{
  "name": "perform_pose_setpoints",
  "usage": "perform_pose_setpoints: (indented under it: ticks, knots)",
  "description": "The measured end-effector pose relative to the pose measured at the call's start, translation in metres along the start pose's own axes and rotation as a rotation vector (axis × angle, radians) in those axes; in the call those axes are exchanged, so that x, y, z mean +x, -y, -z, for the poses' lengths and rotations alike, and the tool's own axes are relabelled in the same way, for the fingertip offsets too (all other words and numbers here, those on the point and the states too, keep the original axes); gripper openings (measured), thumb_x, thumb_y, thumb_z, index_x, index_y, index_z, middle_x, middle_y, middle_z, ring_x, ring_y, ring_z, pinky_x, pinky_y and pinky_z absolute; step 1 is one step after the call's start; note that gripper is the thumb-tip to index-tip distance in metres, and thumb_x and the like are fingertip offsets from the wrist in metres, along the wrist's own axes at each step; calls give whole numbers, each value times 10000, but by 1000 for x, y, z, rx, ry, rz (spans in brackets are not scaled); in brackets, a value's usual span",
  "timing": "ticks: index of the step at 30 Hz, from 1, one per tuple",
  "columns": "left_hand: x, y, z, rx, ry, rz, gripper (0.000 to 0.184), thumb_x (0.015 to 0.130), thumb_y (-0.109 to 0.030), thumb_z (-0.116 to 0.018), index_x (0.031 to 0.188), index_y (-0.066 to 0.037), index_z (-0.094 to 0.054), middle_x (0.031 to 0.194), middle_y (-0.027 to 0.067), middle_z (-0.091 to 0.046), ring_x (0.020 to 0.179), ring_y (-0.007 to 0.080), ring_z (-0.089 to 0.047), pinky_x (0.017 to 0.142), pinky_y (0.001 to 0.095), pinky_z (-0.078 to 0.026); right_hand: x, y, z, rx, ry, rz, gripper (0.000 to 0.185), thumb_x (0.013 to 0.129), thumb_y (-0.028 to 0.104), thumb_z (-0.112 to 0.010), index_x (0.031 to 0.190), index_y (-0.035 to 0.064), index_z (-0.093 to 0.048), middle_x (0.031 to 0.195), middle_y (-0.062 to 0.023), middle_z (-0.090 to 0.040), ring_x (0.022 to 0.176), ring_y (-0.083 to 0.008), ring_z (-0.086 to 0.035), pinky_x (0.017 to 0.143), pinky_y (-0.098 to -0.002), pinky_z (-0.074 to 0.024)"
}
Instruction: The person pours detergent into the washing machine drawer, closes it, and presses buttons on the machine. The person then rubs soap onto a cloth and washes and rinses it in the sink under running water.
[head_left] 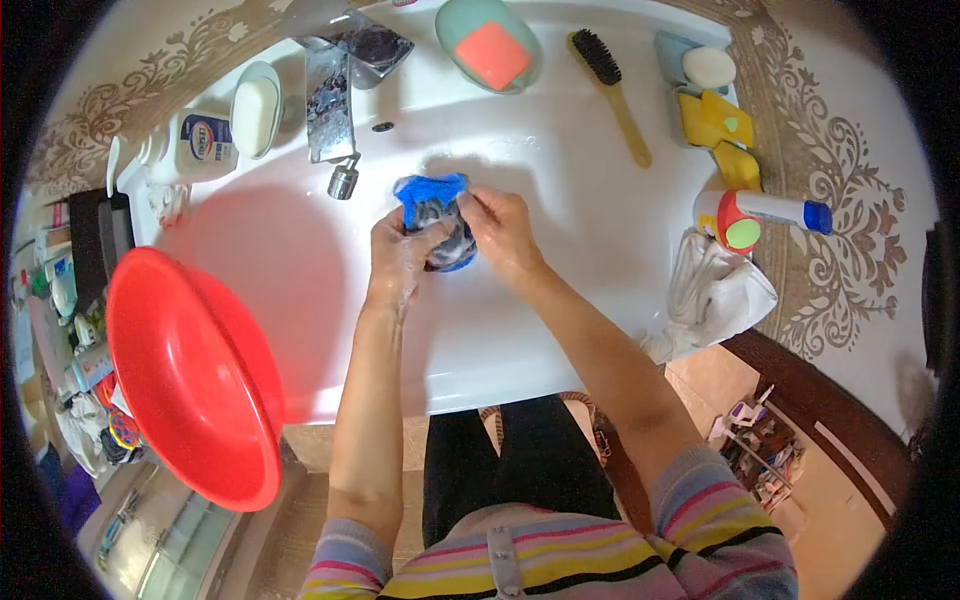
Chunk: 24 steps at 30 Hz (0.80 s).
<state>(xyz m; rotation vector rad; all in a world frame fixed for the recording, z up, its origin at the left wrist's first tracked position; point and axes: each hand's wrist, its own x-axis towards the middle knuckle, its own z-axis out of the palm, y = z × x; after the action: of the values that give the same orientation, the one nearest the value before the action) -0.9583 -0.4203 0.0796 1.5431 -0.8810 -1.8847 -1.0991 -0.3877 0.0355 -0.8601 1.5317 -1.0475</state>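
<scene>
"What's in the head view?"
"Left hand (398, 252) and right hand (502, 228) both pinch a sudsy blue cloth (434, 192), mid-frame over the sink (560, 330). Looks like hand-rubbing; another rub calls for both grips."
"Obstacles?"
"The tap (330, 108), upper left, is near. Red basin (185, 360), lower left, and brush (622, 115), upper right, leave room."

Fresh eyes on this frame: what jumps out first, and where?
The big red plastic basin at the left side of the white sink. Next, mid-sink, the sudsy blue-and-dark cloth held in the left grip and right grip. Then the coral soap bar on its green dish near the far edge.
</scene>
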Motion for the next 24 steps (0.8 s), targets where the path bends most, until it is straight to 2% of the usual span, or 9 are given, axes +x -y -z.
perform_pose_setpoints:
  ticks: [4,7,9,11,13,14,15,19,24]
  knots:
    - [-14,-11,-2,-10,-28,-15,169,784,-45,-729,925,25,-667,840,69,-682,724,141,-633,712,267,-506,11,6,3,-166,-83,48,244,873,180,-557,756,-33,-573,615,-155,-540,561,-199,-493,573,-361,-430]
    - [-19,-11,21,379,43,-60,163,764,-49,-734,905,13,-681,818,74,-677,734,160,-632,718,287,-507,30,2,30,-355,-419,218,267,876,169,-521,727,-49,-562,616,-194,-539,573,-268,-499,593,-376,-432]
    - [-13,1,46,1344,-141,-316,221,704,-143,-785,871,-19,-713,859,78,-678,726,164,-619,673,333,-495,32,15,53,-362,-370,212,293,900,195,-501,772,-51,-595,648,-181,-558,611,-248,-516,629,-389,-441]
    - [-14,1,66,1345,-194,-351,246,718,-72,-747,951,-16,-696,844,131,-665,783,188,-637,733,314,-499,29,28,72,-290,-316,168,294,908,208,-508,816,-50,-614,673,-167,-579,632,-225,-524,643,-383,-447]
    - [-9,8,86,865,-196,-231,249,766,-57,-702,1008,-3,-678,812,114,-648,778,186,-627,717,314,-489,30,32,85,-224,-270,125,300,916,221,-514,861,-49,-634,697,-153,-601,654,-201,-533,657,-378,-454]
    - [-10,13,85,640,-205,-485,169,804,-31,-653,965,12,-629,716,54,-572,705,153,-564,672,300,-462,32,33,89,-120,-281,82,310,924,231,-518,887,-51,-639,717,-135,-615,673,-183,-534,666,-371,-455]
    - [-11,14,91,640,-203,-485,169,804,-31,-653,965,12,-629,716,54,-572,705,153,-564,672,300,-462,34,34,93,-16,-290,38,321,932,242,-521,913,-54,-644,737,-116,-628,693,-164,-535,675,-364,-457]
    - [-23,1,104,377,-325,-422,140,828,0,-631,847,-43,-499,739,0,-484,681,90,-457,637,257,-411,35,48,121,-245,-304,39,311,942,232,-521,894,-53,-636,744,-104,-617,712,-157,-536,694,-348,-454]
    - [-25,-20,90,451,-315,-492,179,845,-48,-654,969,-69,-527,804,14,-528,711,103,-495,673,251,-434,38,30,132,-649,-361,209,257,916,245,-564,908,-1,-635,782,-150,-629,770,-249,-607,728,-399,-469]
